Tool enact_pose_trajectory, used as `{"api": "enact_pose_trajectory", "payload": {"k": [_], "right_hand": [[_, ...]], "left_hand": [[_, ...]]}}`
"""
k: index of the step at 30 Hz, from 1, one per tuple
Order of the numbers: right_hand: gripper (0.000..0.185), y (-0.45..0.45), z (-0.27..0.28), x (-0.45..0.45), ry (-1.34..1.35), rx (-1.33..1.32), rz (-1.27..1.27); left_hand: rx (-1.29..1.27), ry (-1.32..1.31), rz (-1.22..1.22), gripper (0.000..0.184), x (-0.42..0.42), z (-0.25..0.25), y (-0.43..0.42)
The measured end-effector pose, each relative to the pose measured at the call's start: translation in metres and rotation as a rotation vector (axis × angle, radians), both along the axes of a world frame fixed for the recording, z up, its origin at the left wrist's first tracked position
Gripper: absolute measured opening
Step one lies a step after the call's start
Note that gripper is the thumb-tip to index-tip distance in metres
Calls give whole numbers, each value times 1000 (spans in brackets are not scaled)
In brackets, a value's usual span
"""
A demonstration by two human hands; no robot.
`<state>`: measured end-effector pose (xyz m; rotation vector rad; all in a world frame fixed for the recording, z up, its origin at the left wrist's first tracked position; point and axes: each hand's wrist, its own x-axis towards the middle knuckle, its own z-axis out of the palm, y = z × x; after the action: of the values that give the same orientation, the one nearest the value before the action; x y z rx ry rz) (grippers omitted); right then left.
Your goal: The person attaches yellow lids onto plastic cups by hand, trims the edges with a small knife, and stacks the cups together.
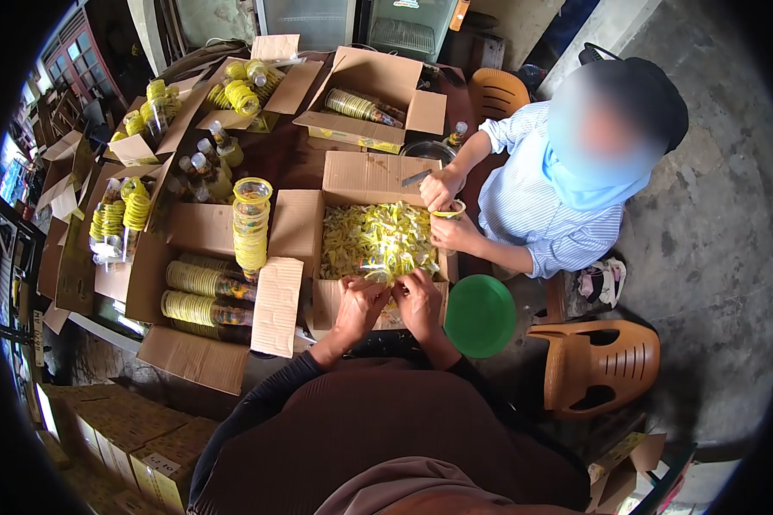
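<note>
My left hand [361, 305] and my right hand [418, 300] are close together over the near edge of an open cardboard box [371, 176]. The fingers of both hands are closed in a pinch. What lies between the fingertips is too small and hidden to name; something clear and yellow shows just beyond them. Inside the box is a heap of small yellow-and-white plastic pieces [378, 233], like wrappers or packets. A stack of clear cups with yellow rims [251, 225] stands to the left of the box.
Across on the right, a co-worker [567, 189] holds a yellow-rimmed cup [449, 209] beside the box. A green round basin [480, 316] is right of my hands. More cartons with stacked cups [199, 292] stand left. An orange plastic chair [601, 365] sits at the right.
</note>
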<state>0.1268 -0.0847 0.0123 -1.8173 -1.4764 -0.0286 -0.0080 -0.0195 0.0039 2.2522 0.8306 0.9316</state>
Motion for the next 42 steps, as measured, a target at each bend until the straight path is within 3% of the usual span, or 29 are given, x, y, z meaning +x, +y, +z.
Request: {"api": "enact_pose_trajectory", "payload": {"k": [6,26,30,34,37,42], "right_hand": [[16,-10,24,-5,81,42,-3],[15,12,13,8,-62,24,69],[16,17,13,13,108,-3,32],[17,5,30,2,141,38,41],[18,2,31,-7,-41,73,76],[16,6,21,1,38,-26,-6]], "left_hand": [[-67,-6,34,13,0,1,13],[-32,-99,57,18,-4,-4,3],[12,-143,69,15,-7,-6,8],[-219,-152,26,15,-16,-10,17],[-191,-158,-20,13,-19,-13,19],[-134,-160,-120,13,-22,-10,17]]}}
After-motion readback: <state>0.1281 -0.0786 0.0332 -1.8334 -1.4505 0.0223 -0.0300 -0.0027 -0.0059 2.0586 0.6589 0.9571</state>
